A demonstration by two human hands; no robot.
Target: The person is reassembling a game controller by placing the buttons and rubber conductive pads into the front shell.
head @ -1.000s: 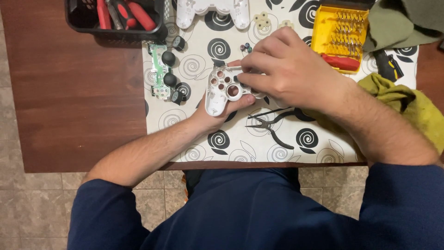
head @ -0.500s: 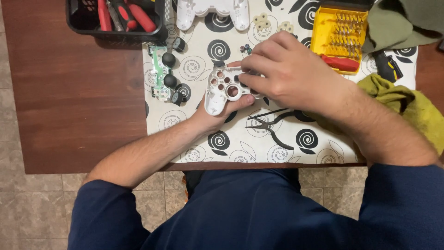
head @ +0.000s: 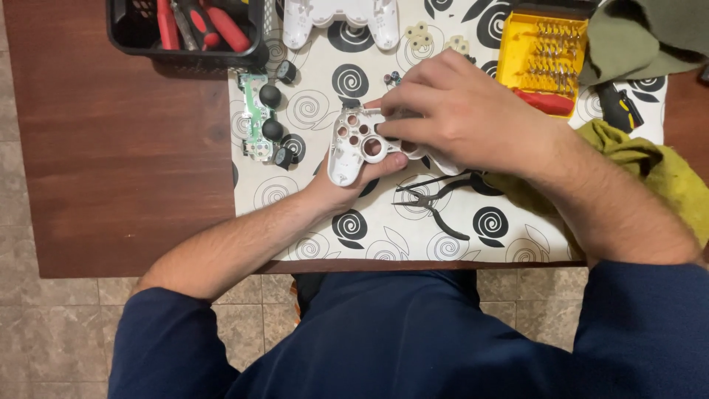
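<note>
Two hands at frame centre, left hand [head: 347,181] cupping a white controller shell [head: 354,144] from below, right hand [head: 458,118] fingers pinched on its top edge, perhaps gripping a small part, black pliers [head: 432,203] just below.

Showing as smooth white plastic, faintly glossy – the shell [head: 354,144]. Looking like dark wood with a low sheen, the table [head: 118,148]; lying over it, a slick printed mat [head: 384,236]. Appearing as black perforated plastic, the basket [head: 133,33]. Glinting as bright metal in a glossy yellow plastic case [head: 543,59] – the bits. Seeming soft matt cloth, the green rag [head: 650,170]. Reading as matt black, the pliers [head: 432,199].
</note>
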